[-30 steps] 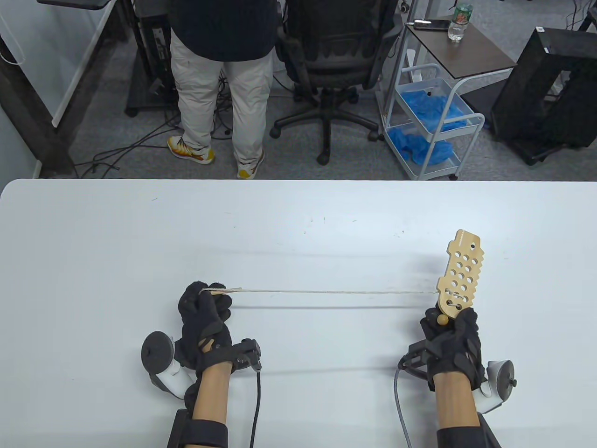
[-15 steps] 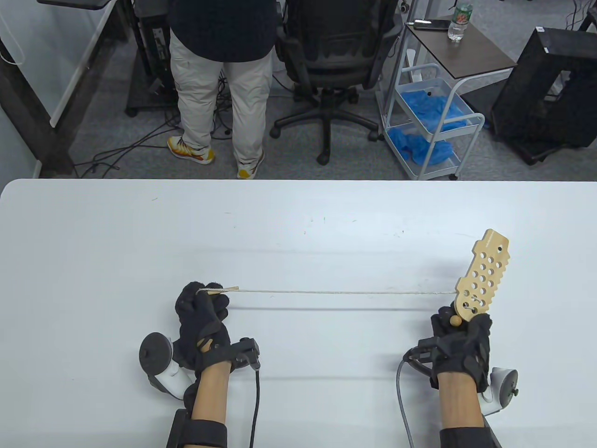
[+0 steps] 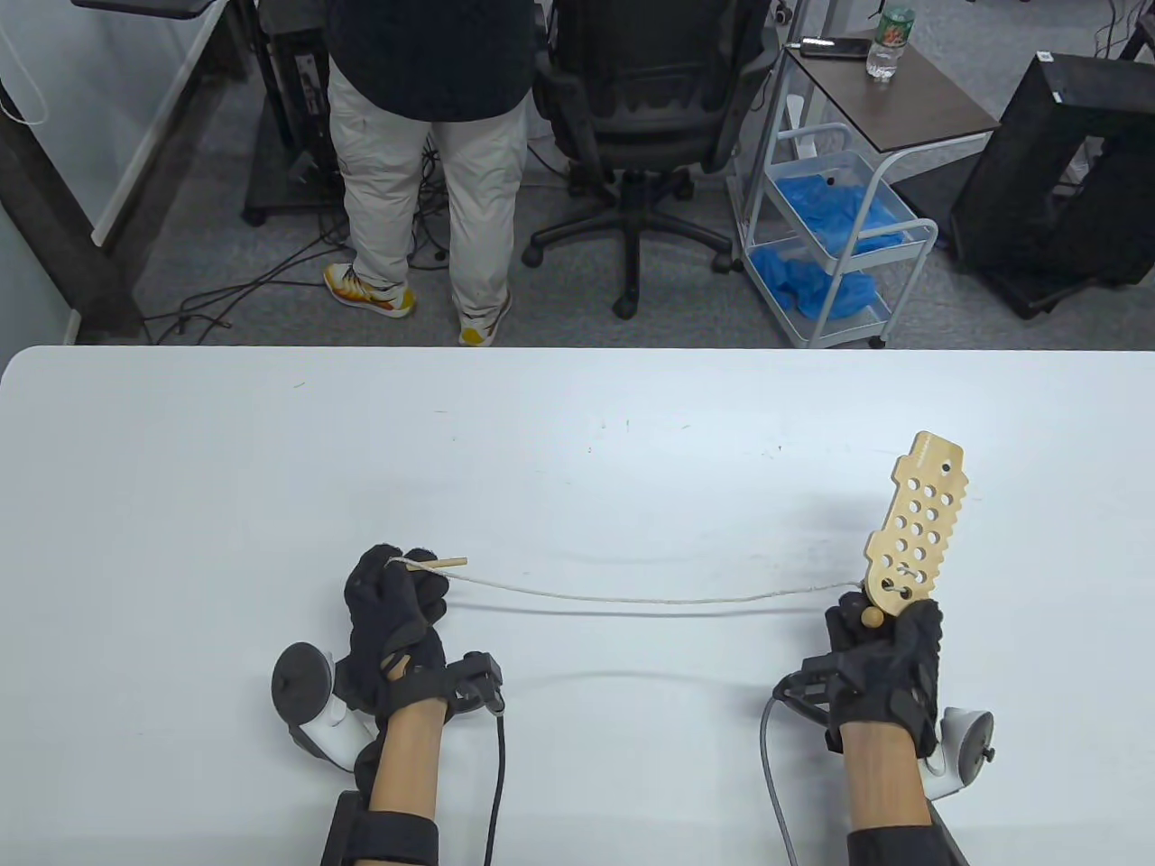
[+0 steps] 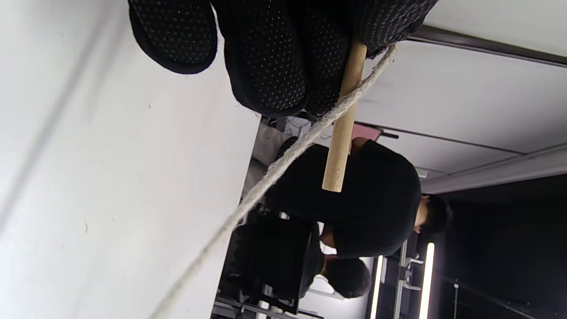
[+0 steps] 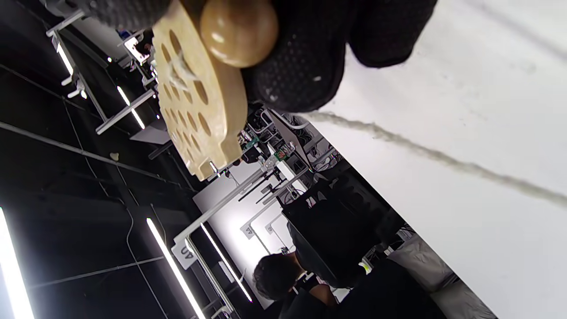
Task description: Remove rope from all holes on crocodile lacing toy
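My right hand (image 3: 889,654) grips the bottom end of the wooden crocodile lacing board (image 3: 918,528), which stands tilted above the white table (image 3: 577,433). A wooden bead (image 3: 872,618) sits at my thumb, and shows in the right wrist view (image 5: 239,31) too. The pale rope (image 3: 650,598) leaves the board's lowest holes and sags leftward to my left hand (image 3: 397,600). That hand pinches the rope's wooden needle tip (image 3: 444,564), also seen in the left wrist view (image 4: 343,128), with the rope (image 4: 270,175) running past it.
A person (image 3: 424,153) stands beyond the table's far edge next to an office chair (image 3: 650,117). A white cart (image 3: 839,234) with blue cloth and a side table stand at the back right.
The rope was taut and now sags between my hands. My right hand has moved the board slightly left and turned it more upright. My left hand has stayed in place.
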Tool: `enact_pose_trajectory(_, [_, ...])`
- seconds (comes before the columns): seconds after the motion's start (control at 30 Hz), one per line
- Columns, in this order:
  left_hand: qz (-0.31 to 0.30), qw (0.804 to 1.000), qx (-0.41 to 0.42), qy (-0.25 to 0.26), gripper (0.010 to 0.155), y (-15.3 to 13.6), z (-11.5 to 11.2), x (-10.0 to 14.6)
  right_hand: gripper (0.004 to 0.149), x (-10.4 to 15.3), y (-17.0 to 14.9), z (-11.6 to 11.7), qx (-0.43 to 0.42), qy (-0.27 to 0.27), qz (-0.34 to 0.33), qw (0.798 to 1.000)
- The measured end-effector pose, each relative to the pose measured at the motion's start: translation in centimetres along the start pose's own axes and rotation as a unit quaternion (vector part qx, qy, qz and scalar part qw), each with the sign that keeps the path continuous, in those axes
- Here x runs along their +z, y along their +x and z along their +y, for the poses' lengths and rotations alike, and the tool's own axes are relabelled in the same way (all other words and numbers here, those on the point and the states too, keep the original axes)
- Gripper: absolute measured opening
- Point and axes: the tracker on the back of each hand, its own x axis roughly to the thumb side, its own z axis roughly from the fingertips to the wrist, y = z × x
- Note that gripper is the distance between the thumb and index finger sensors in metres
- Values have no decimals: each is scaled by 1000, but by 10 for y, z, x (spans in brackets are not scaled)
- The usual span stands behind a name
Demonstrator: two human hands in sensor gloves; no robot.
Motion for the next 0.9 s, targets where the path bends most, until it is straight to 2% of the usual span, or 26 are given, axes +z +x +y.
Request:
enact_pose_trajectory(0.13, [-39, 993, -110, -21, 43, 6, -13, 3, 49, 2, -5, 11, 41, 54, 14, 998])
enact_pose_trajectory(0.27, [-107, 969, -209, -80, 43, 12, -43, 14, 49, 4, -11, 24, 80, 119, 11, 990])
enact_pose_trajectory(0.37, [-138, 958, -221, -120, 42, 11, -60, 23, 49, 10, -16, 32, 109, 151, 6, 982])
enact_pose_trajectory(0.53, [-157, 948, -219, -167, 42, 7, -77, 34, 49, 19, -32, 42, 145, 196, 1, 970])
enact_pose_trajectory(0.67, [-165, 942, -229, -178, 42, 6, -82, 38, 49, 27, -46, 49, 160, 235, 0, 959])
enact_pose_trajectory(0.9, [-149, 946, -208, -201, 41, 0, -85, 37, 48, 41, -59, 62, 170, 298, 2, 939])
